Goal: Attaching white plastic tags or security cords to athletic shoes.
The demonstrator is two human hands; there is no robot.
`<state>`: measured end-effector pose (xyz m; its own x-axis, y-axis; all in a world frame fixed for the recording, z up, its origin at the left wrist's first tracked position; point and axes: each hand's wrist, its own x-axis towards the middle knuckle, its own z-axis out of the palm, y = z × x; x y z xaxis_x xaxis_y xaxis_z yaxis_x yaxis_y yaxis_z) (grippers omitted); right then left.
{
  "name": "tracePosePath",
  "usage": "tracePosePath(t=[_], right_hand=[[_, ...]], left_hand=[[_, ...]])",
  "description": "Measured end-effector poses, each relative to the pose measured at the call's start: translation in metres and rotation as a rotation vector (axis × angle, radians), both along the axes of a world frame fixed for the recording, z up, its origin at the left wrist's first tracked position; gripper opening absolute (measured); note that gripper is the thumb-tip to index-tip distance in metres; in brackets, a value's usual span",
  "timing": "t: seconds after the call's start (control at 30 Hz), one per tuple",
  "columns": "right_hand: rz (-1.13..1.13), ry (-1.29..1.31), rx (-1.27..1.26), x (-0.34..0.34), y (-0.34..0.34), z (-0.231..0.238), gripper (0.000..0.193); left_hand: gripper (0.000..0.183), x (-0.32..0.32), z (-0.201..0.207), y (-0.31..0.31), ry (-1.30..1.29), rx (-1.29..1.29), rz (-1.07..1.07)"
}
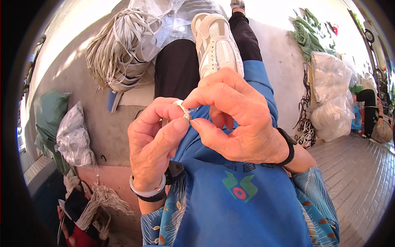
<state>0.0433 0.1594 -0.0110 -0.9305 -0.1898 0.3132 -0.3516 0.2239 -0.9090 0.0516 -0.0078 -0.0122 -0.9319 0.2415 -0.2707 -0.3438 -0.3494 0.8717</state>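
A small looped and knotted piece of white shoelace (pixel 185 111) is between my two hands, above my lap. My left hand (pixel 153 140) pinches it between thumb and forefinger. From the other side, the curled forefinger and thumb of my right hand (pixel 238 117) close in on the knot, their tips at the lace. The other fingers of that hand are bent inward. Just beyond the hands, a beige and white mesh sneaker (pixel 218 45) rests between my legs, toe pointing away. Eyelets show along its side; its near end is hidden behind my right hand.
A big bundle of grey-beige flat laces (pixel 119 49) lies at upper left beside clear plastic bags (pixel 168 20). Green (pixel 51 115) and clear (pixel 74 138) bags stand left, above white cords (pixel 105 201). Right are dark cords (pixel 303 107), wrapped packs (pixel 331 78) and another person (pixel 366 107).
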Motion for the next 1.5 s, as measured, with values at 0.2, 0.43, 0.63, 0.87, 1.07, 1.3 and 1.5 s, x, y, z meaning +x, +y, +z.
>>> tracePosePath(t=[0.2, 0.43, 0.63, 0.87, 1.07, 1.3, 1.5], right_hand=[[0.051, 0.043, 0.014, -0.0005, 0.0007, -0.0037, 0.018], [0.039, 0.046, 0.033, -0.0009, 0.0020, -0.0058, 0.014], [0.046, 0.037, 0.040, -0.0017, 0.0022, -0.0062, 0.013], [0.031, 0.052, 0.057, -0.0031, 0.0036, -0.0064, 0.012], [0.014, 0.090, 0.066, -0.0020, 0.0009, -0.0054, 0.012], [-0.017, 0.121, 0.071, -0.0022, -0.0019, -0.0056, 0.015], [-0.031, 0.143, 0.101, -0.0024, -0.0029, -0.0060, 0.016]], left_hand=[[0.012, 0.0043, -0.0002, -0.0073, -0.065, -0.038, 0.001], [0.024, 0.0047, 0.0052, 0.0022, -0.007, 0.003, 0.027], [0.021, 0.0035, 0.0060, 0.0002, -0.084, -0.080, -0.014], [0.015, 0.0050, 0.0059, -0.0020, -0.050, -0.107, -0.004], [0.015, 0.0052, 0.0068, 0.0011, 0.018, -0.185, 0.010], [0.014, 0.0064, 0.0035, -0.0009, 0.050, -0.203, 0.030], [0.010, 0.0062, 0.0026, -0.0009, 0.148, -0.382, 0.044]])
